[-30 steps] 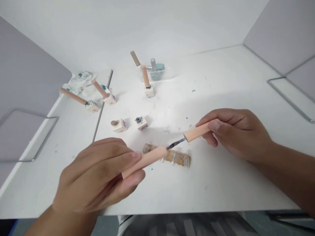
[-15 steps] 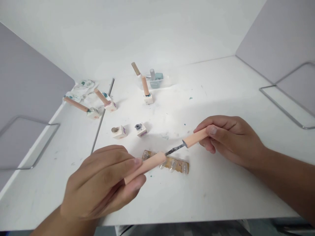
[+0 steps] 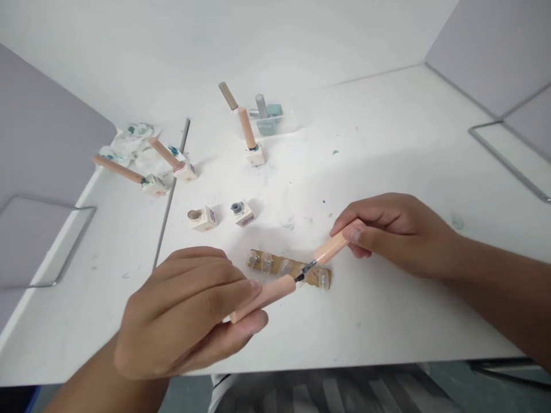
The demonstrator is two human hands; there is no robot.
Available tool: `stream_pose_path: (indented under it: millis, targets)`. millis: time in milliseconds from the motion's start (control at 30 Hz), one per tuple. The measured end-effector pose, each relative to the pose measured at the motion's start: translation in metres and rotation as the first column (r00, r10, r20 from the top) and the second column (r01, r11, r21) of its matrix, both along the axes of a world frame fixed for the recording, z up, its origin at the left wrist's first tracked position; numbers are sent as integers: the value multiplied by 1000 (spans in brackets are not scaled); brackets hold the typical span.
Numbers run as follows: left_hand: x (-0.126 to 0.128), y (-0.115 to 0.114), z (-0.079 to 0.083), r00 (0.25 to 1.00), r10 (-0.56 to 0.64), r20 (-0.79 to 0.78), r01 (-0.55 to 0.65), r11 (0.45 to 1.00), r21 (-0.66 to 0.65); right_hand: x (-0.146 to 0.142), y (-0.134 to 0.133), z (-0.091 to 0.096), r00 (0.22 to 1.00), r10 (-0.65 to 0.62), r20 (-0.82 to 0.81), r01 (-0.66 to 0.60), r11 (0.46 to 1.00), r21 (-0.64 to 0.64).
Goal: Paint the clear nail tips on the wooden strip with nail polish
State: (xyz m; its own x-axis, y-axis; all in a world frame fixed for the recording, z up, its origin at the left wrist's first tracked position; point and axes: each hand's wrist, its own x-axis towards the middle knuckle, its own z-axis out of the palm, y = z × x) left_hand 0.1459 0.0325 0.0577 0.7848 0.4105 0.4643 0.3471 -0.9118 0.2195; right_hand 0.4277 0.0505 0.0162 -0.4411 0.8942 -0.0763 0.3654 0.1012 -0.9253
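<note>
Left hand (image 3: 189,312) with grip closed around a peach stick (image 3: 267,298), right hand (image 3: 387,232) with grip pinching a peach handle (image 3: 332,248), dark bristles (image 3: 299,277) between, brown strip (image 3: 276,264) on white surface (image 3: 379,321)

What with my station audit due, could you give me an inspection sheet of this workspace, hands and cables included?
Surface: white table, with specks and faint smudges.
Job's things: peach stick and brush nearly end to end, contact unclear; tan strip with clear pieces on the table; two open bottles.
Clutter: stained tissues, capped bottles, clear tray with teal pieces.
Hands: left hand grips the stick; right hand grips the brush.
Cables: nothing seen.
Surroundings: grey side panels, metal loops.
</note>
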Motion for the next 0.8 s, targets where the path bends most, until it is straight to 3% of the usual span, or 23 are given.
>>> stream_pose_path:
  millis: [367, 500, 633, 800]
  targets:
    - [5, -1, -6, 999, 36, -6, -36, 998, -46, -1, 2, -1, 993, 47, 112, -56, 995, 84]
    - [2, 1, -2, 1000, -4, -20, 4, 1000, -12, 2, 2, 1, 997, -14, 80, 11, 999, 37]
    - [4, 0, -3, 998, 63, 24, -63, 998, 14, 0, 1, 2, 999, 8, 45, -9, 1000, 17]
    - [7, -1, -8, 996, 88, 18, -88, 996, -24, -1, 2, -1, 991, 57, 122, -74, 987, 143]
